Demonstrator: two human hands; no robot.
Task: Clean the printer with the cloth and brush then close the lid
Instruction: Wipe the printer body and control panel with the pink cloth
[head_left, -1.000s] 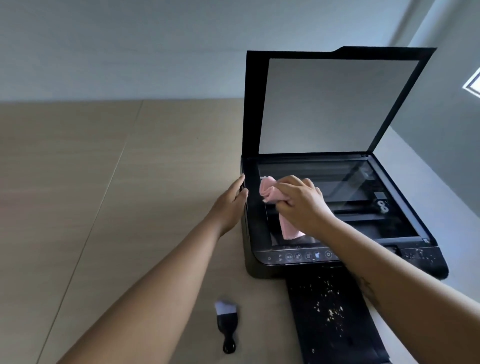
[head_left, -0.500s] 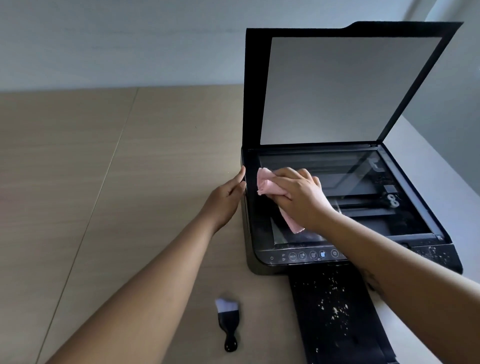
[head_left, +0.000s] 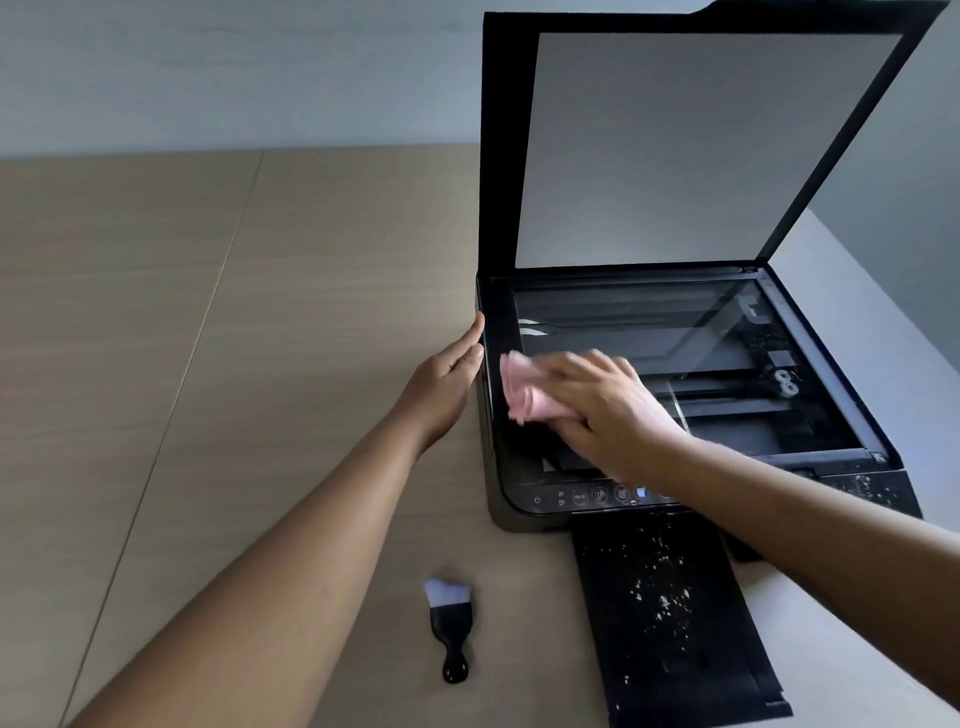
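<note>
A black printer (head_left: 524, 512) stands on the wooden table, its lid (head_left: 691, 145) raised upright above the scanner glass (head_left: 675, 332). My right hand (head_left: 608, 410) presses a bunched pink cloth (head_left: 524, 397) onto the left part of the glass. My left hand (head_left: 447, 382) rests flat against the printer's left side, fingers touching its edge. A small black brush (head_left: 451, 626) with pale bristles lies on the table in front of the printer, left of the output tray.
The printer's black output tray (head_left: 670, 613) sticks out toward me, speckled with pale crumbs. More crumbs dot the printer's front right corner (head_left: 872, 488). A pale wall runs behind the table (head_left: 208, 364), and the table edge falls away at the right.
My right hand and the pink cloth have shifted slightly left and toward me across the glass. The camera has tipped closer, so the lid fills more of the top. Left hand stays put.
</note>
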